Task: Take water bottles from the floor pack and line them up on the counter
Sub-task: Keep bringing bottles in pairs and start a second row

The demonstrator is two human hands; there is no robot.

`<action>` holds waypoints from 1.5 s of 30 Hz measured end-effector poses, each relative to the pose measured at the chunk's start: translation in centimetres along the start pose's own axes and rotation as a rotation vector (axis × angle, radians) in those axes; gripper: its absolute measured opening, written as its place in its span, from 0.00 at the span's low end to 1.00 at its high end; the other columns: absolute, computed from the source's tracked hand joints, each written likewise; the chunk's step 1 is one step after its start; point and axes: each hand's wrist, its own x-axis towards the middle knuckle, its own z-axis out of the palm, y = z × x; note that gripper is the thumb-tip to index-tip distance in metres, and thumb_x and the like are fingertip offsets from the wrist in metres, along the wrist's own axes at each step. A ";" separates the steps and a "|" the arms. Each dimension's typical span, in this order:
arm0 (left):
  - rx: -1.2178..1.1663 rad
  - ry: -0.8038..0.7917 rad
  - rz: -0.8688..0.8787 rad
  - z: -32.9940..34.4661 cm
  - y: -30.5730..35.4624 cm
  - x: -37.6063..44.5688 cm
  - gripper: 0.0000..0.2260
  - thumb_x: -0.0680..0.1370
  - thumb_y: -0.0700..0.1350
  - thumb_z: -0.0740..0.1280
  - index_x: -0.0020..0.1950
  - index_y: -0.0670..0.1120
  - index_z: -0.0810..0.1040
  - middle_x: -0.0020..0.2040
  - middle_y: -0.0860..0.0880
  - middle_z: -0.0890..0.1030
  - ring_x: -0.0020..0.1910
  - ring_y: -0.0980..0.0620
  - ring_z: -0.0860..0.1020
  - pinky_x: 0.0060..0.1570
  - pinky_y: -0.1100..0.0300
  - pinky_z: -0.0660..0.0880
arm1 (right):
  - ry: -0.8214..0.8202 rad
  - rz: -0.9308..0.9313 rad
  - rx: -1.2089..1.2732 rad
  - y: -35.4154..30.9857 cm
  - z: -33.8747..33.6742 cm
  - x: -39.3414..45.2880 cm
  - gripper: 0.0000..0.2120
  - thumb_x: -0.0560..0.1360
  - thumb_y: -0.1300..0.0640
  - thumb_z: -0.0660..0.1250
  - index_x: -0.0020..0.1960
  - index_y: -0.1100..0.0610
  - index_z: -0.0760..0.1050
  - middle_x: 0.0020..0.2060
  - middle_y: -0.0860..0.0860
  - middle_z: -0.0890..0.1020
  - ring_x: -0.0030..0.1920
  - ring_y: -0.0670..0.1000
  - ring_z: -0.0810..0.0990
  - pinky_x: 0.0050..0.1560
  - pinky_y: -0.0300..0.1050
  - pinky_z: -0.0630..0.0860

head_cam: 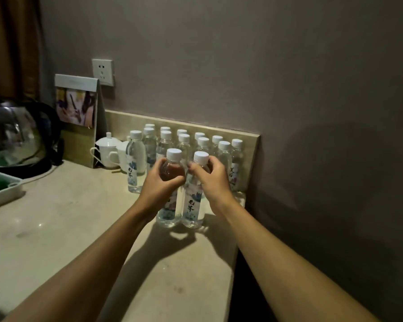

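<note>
Surface [56, 228]: pale stone, bears all items.
Kettle [14, 133]: far left.
Bottle rows [184, 145]: upright, against backsplash.
Left hand [158, 182]: fingers clamped on left front bottle [170, 205].
Right hand [209, 180]: fingers clamped on right front bottle [192, 205].
Front bottles: upright on surface, touching.
</note>
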 end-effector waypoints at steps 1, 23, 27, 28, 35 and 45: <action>-0.003 -0.014 0.007 -0.6 -0.3 0.6 0.17 0.74 0.37 0.71 0.54 0.57 0.72 0.50 0.55 0.79 0.51 0.59 0.78 0.45 0.66 0.75 | 0.019 -0.007 -0.001 0.2 0.6 0.3 0.11 0.76 0.53 0.69 0.56 0.54 0.75 0.50 0.50 0.83 0.53 0.49 0.82 0.54 0.52 0.80; -0.009 -0.386 0.093 -8.6 -4.3 5.8 0.33 0.72 0.41 0.75 0.72 0.49 0.63 0.58 0.54 0.79 0.51 0.63 0.79 0.49 0.63 0.79 | 0.286 0.214 -0.356 -0.3 9.2 0.6 0.29 0.79 0.39 0.57 0.76 0.48 0.56 0.73 0.52 0.68 0.71 0.55 0.68 0.66 0.53 0.66; 0.154 -0.450 0.056 -9.1 -3.8 5.7 0.45 0.69 0.44 0.77 0.77 0.54 0.52 0.64 0.48 0.77 0.51 0.54 0.81 0.52 0.54 0.80 | 0.277 0.250 -0.665 0.4 9.0 -1.4 0.36 0.78 0.36 0.54 0.78 0.48 0.43 0.78 0.54 0.55 0.75 0.59 0.59 0.70 0.61 0.59; 0.207 -0.446 0.047 -9.1 -3.7 5.7 0.47 0.68 0.45 0.78 0.78 0.54 0.51 0.64 0.48 0.77 0.54 0.51 0.80 0.54 0.53 0.79 | 0.272 0.268 -0.699 1.1 8.9 -1.8 0.38 0.77 0.36 0.57 0.78 0.49 0.43 0.78 0.55 0.54 0.75 0.60 0.58 0.71 0.61 0.61; 0.843 -0.311 0.023 -9.9 -5.7 4.1 0.30 0.64 0.63 0.76 0.59 0.49 0.75 0.53 0.49 0.80 0.50 0.49 0.79 0.49 0.51 0.79 | 0.420 0.316 -0.914 6.2 10.2 -2.9 0.34 0.76 0.44 0.66 0.73 0.59 0.57 0.71 0.57 0.67 0.69 0.58 0.68 0.64 0.54 0.72; 0.935 -0.206 0.044 -9.5 -6.2 2.6 0.17 0.76 0.59 0.67 0.56 0.49 0.74 0.52 0.48 0.79 0.49 0.49 0.77 0.46 0.54 0.75 | 0.438 0.285 -0.813 7.2 10.9 -2.3 0.23 0.77 0.44 0.63 0.65 0.54 0.60 0.62 0.57 0.76 0.60 0.59 0.77 0.54 0.55 0.77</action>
